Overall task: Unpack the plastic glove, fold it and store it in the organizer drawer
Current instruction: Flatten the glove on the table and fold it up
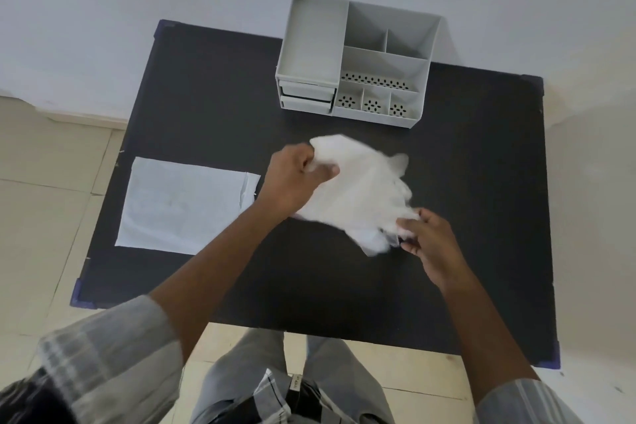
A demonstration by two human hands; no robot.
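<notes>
Mid-desk, near side of organizer: plastic glove (358,189) spread between both hands, blurred.
Glove handling: judged very light, limp, thin and slippery film; likely to crumple; best pinched at edges or corners.
Left hand (296,179): curled, pinching the glove's far-left edge.
Right hand (426,237): fingers pinching the near-right finger end.
Organizer (358,58): far edge of desk (309,286); drawers (307,97) look closed.
Wrapper (186,206): flat, left.

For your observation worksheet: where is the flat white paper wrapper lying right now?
In the head view, the flat white paper wrapper lies on the left part of the black table, just left of the left hand.
</notes>
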